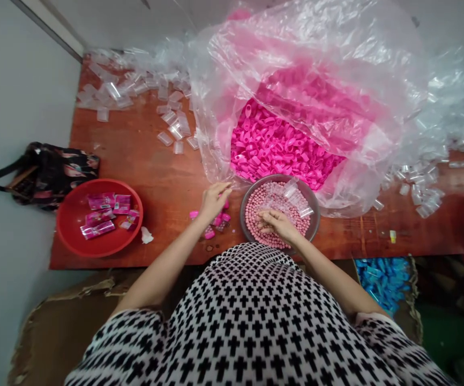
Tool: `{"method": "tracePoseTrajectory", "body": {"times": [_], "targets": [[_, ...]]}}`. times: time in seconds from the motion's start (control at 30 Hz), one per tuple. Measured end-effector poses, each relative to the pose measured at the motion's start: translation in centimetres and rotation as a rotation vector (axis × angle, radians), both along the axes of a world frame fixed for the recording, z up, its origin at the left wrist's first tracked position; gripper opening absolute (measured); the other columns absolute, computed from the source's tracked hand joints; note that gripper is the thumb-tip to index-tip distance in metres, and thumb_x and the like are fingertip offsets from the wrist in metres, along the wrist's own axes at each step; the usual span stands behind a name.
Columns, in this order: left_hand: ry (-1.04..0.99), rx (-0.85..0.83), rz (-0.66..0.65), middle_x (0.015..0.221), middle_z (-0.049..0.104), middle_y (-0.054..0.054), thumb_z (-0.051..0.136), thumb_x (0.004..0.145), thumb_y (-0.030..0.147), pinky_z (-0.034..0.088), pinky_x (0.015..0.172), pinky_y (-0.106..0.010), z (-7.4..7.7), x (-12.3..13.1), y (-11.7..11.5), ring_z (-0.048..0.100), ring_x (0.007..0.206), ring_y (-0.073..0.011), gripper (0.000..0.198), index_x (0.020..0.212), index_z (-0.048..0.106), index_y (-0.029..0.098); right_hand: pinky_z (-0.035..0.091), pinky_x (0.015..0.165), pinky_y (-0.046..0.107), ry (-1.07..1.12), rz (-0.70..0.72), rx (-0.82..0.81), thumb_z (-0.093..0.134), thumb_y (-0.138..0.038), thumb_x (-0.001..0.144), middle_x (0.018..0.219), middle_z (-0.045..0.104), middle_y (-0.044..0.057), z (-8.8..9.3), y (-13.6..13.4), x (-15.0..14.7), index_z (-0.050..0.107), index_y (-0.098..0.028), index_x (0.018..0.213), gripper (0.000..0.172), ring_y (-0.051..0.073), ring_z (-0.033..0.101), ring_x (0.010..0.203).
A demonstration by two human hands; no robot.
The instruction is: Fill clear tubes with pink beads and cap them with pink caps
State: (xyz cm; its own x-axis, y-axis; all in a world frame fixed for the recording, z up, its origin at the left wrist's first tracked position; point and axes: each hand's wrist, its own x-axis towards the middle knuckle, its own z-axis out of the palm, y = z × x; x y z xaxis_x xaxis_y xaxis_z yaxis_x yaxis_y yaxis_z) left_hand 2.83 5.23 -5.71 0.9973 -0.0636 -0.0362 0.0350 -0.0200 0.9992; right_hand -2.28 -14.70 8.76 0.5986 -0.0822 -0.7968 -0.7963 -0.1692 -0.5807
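My left hand [214, 199] rests on the brown table [159, 171], fingers spread over a small cluster of pink plastic pieces [216, 221]. Whether it grips one I cannot tell. My right hand [277, 223] reaches into a grey metal bowl [314, 206] filled with small pink beads [256, 212], fingers pinched among the beads. Several small clear sleeves [292, 194] lie on top of the beads. Behind the bowl, a big clear plastic bag [296, 80] spills a heap of bright pink caps [268, 145].
A red bowl [75, 236] at the left holds several pink packets [103, 214]. Clear sleeves [135, 91] litter the far left and right of the table. A dark patterned handbag [47, 171] sits off the left edge. Blue packets [382, 276] fill a box below right.
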Motion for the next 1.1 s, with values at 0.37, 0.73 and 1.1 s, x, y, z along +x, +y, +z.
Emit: {"method": "tracePoseTrajectory", "body": {"times": [0.37, 0.73, 1.1], "targets": [[-0.158, 0.528, -0.450, 0.116, 0.056, -0.017, 0.050, 0.087, 0.017, 0.047, 0.080, -0.038, 6.7, 3.5, -12.2, 0.057, 0.103, -0.0290, 0.030, 0.115, 0.055, 0.011, 0.055, 0.057, 0.022, -0.111, -0.024, -0.207, 0.076, -0.048, 0.065, 0.082, 0.069, 0.002, 1.3, -5.4, -3.0, 0.066, -0.018, 0.087, 0.039, 0.009, 0.063, 0.065], [-0.292, 0.200, -0.372, 0.120, 0.057, -0.010, 0.052, 0.087, 0.021, 0.045, 0.089, -0.034, 5.4, 3.0, -12.7, 0.055, 0.107, -0.0216, 0.013, 0.090, 0.065, 0.018, 0.048, 0.092, 0.037, -0.474, 0.108, -0.492, 0.070, -0.041, 0.072, 0.109, 0.066, 0.005, 2.6, -7.0, 0.2, 0.066, -0.023, 0.101, 0.035, 0.021, 0.059, 0.103], [0.281, -0.555, -0.137, 0.109, 0.069, -0.010, 0.063, 0.079, 0.035, 0.055, 0.080, -0.036, 6.6, -5.7, -11.0, 0.067, 0.092, -0.0207, 0.040, 0.114, 0.064, 0.015, 0.051, 0.059, 0.022, -0.376, -0.032, -0.117, 0.072, -0.050, 0.065, 0.076, 0.062, -0.003, -0.1, -4.3, -1.2, 0.062, -0.022, 0.088, 0.037, 0.009, 0.056, 0.065]]}}
